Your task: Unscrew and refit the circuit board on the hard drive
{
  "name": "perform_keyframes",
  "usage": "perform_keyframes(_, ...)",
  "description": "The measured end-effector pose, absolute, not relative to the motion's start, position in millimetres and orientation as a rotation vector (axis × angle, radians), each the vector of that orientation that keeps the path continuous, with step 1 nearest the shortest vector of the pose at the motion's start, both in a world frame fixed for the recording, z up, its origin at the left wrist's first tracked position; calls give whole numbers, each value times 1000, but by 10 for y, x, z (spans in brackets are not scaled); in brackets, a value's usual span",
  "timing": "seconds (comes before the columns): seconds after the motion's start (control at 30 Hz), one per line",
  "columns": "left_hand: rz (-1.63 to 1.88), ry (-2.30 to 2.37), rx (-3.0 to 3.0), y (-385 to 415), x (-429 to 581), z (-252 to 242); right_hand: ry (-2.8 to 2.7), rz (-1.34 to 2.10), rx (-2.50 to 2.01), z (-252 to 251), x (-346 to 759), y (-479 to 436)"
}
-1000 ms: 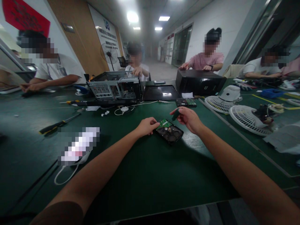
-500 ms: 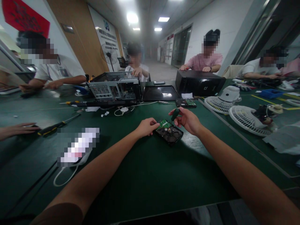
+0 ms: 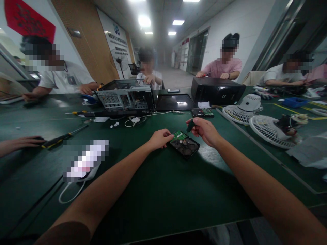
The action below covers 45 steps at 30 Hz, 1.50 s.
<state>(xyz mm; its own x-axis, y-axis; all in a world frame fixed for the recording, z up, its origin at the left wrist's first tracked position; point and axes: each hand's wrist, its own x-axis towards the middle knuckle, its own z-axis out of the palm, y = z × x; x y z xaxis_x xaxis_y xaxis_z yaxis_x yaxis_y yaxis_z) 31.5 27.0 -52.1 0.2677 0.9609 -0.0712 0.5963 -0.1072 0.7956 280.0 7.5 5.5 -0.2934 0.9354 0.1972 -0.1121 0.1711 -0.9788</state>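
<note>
A hard drive (image 3: pixel 187 147) with a green circuit board (image 3: pixel 178 136) lies on the green table in front of me, its underside up. At its left edge, my left hand (image 3: pixel 161 139) grips the casing between thumb and fingers. My right hand (image 3: pixel 205 131) is closed around a screwdriver with a dark green handle (image 3: pixel 190 126), held over the drive's upper right side. The screwdriver's tip is too small to make out. Farther back, a second hard drive (image 3: pixel 202 112) rests on the table.
An opened computer case (image 3: pixel 122 97) and its black side panel (image 3: pixel 175 101) are at the back. A black case (image 3: pixel 217 91) stands to their right. Fan parts (image 3: pixel 270 131) lie on the right, a yellow-black screwdriver (image 3: pixel 57 140) and blurred phone (image 3: pixel 87 158) on the left. Co-workers sit around.
My right hand and the screwdriver have dipped very slightly; my left hand stays on the drive. At the far left, a co-worker's hand has moved right, towards the opened case.
</note>
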Motion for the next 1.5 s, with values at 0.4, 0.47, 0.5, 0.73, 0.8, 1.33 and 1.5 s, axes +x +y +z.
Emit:
perform_keyframes(0.4,623,1407,1816,259,317,-507,-1353,1439,-818,41,2785,82)
perform_keyframes(0.47,633,1394,1818,257,315,-507,-1353,1425,-821,40,2786,79)
perform_keyframes(0.5,635,1392,1818,256,315,-506,-1353,1416,-823,41,2786,76)
perform_keyframes(0.73,628,1396,1817,259,310,-506,-1406,1298,-886,44,2810,99)
perform_keyframes(0.8,634,1390,1821,265,305,-516,-1432,1271,-879,42,2823,109)
perform_keyframes(1.33,629,1391,1819,260,312,-513,-1387,1415,-831,63,2772,47)
perform_keyframes(1.5,622,1398,1817,270,312,-517,-1355,1434,-827,44,2788,80)
